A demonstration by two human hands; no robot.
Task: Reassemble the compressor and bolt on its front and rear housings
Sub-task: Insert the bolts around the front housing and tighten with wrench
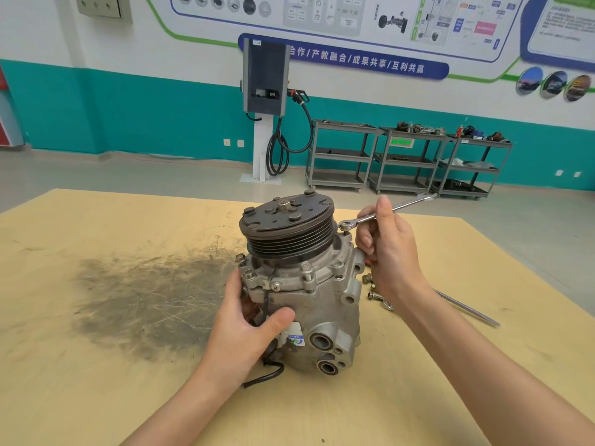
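Observation:
A grey metal compressor [322, 304] stands upright on the wooden table [96, 365], its dark grooved pulley [286, 231] on top. My left hand [248, 329] grips the lower left side of the body, thumb across the front. My right hand [389, 252] holds a silver combination wrench [386, 210] by its shaft. The wrench's ring end sits over a bolt [346, 231] on the front housing's right rim. Other bolts stand in the housing flange at the left [240, 258] and front [306, 267].
Loose bolts [373, 288] lie on the table right of the compressor, beside a long metal rod [467, 309]. A dark greasy smear [145, 300] covers the table's left middle. A black cable [264, 376] trails from the compressor. Grey shelf carts [405, 159] and a charging post [265, 107] stand by the far wall.

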